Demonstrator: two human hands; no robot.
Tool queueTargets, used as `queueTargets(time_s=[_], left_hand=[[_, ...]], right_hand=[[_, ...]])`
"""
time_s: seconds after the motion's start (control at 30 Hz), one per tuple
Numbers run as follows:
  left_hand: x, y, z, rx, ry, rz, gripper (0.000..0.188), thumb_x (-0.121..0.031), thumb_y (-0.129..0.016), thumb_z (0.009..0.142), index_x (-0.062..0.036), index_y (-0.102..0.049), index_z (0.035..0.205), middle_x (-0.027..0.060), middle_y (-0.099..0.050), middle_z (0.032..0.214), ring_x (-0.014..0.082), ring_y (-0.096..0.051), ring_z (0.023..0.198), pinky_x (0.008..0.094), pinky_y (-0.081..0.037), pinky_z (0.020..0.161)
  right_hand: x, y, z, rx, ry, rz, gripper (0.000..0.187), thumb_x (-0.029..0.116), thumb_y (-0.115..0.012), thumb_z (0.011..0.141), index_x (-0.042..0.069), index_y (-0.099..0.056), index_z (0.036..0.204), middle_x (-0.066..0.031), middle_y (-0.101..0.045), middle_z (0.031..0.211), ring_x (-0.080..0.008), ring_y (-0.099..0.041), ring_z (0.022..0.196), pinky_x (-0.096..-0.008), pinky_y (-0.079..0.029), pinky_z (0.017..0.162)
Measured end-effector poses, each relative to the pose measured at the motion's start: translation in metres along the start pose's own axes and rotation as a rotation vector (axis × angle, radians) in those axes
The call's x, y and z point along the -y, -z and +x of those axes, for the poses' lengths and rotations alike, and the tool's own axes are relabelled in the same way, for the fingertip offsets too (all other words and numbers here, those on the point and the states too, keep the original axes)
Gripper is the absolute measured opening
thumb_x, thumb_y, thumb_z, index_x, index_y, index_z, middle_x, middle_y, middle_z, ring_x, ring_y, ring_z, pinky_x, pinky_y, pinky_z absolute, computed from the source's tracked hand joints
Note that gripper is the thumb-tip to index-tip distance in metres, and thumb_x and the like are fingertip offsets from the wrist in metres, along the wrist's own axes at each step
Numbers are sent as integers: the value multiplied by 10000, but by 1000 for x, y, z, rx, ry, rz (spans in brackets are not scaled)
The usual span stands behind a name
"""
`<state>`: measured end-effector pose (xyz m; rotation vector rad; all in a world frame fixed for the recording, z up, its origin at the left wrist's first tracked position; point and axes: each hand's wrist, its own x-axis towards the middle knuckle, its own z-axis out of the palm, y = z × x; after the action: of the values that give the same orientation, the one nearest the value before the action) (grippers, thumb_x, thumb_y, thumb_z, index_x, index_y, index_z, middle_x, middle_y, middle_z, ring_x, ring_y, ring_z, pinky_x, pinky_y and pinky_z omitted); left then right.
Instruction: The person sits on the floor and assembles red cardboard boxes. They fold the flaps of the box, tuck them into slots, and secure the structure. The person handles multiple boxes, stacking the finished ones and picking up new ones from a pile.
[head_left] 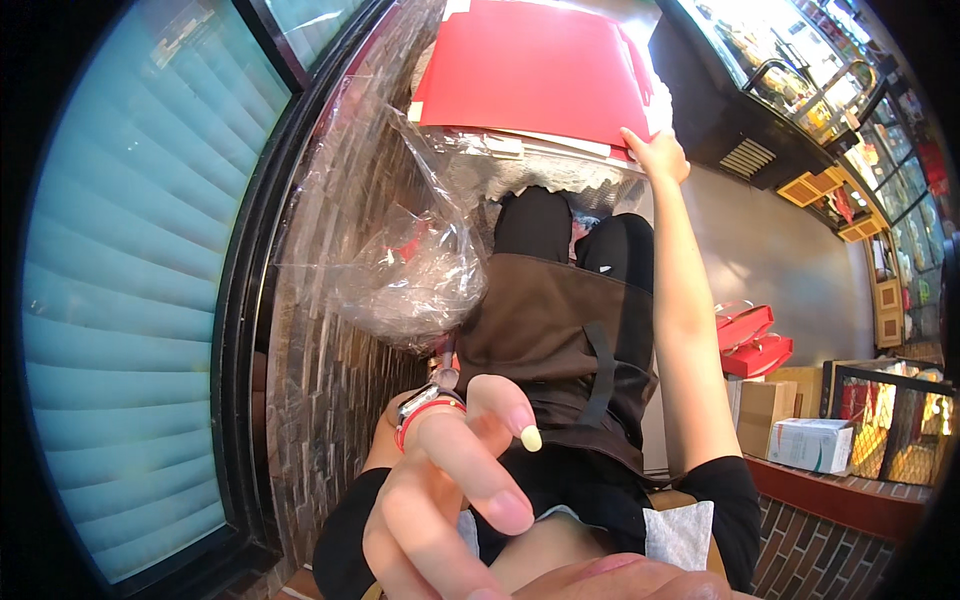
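My left hand is raised close to the camera, its fingers loosely bent and apart, with nothing visible between them. One fingertip ends in a pale yellow tip, probably a nail. A watch and a red cord bracelet circle that wrist. My right arm stretches far forward. At its end my right hand grips the near right corner of large red sheets, which lie stacked on a table with a white lacy cloth. Paler sheet edges show under the red ones.
A clear plastic bag hangs between the table and the stone-tiled wall, left of my lap. A brown apron covers my lap. To the right are red bags, a white box, a cardboard box and a dark display counter.
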<state>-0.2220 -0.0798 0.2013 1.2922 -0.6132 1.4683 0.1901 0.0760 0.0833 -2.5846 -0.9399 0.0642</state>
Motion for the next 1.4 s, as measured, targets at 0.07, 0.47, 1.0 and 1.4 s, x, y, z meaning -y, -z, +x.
queueTargets(time_s=[0.07,0.47,1.0,1.4], left_hand=[[-2,-6,0,-15,44,-26,554,-221,-811,803,-368,-583,1285,-185,-534,1291,163,-427,1226,483,-282,968],[4,-25,3,-56,62,-165,519,-148,-818,776,-332,-629,1224,-158,-551,1302,158,-450,1155,439,-307,926],[17,-22,6,33,-50,-136,104,-328,-553,994,-310,-598,1087,-171,-576,1226,163,-498,1102,421,-327,855],[19,-6,1,41,31,-31,548,-280,-857,774,-380,-606,1251,-185,-473,1374,185,-419,1207,434,-321,884]], right_hand=[[1,-5,1,-55,-3,-38,908,757,-704,674,15,-644,1194,-203,-688,1164,-321,-674,1089,-454,-533,877],[-23,-34,31,-6,34,278,547,542,-803,717,11,-772,842,-115,-731,757,-172,-685,652,-319,-531,648],[30,-3,9,457,-62,1570,282,149,-724,890,-21,-608,1082,-132,-658,1043,-189,-661,947,-280,-553,724],[80,60,10,-140,431,1058,392,340,-787,863,2,-751,1058,-31,-717,912,-98,-620,805,-234,-481,766]])
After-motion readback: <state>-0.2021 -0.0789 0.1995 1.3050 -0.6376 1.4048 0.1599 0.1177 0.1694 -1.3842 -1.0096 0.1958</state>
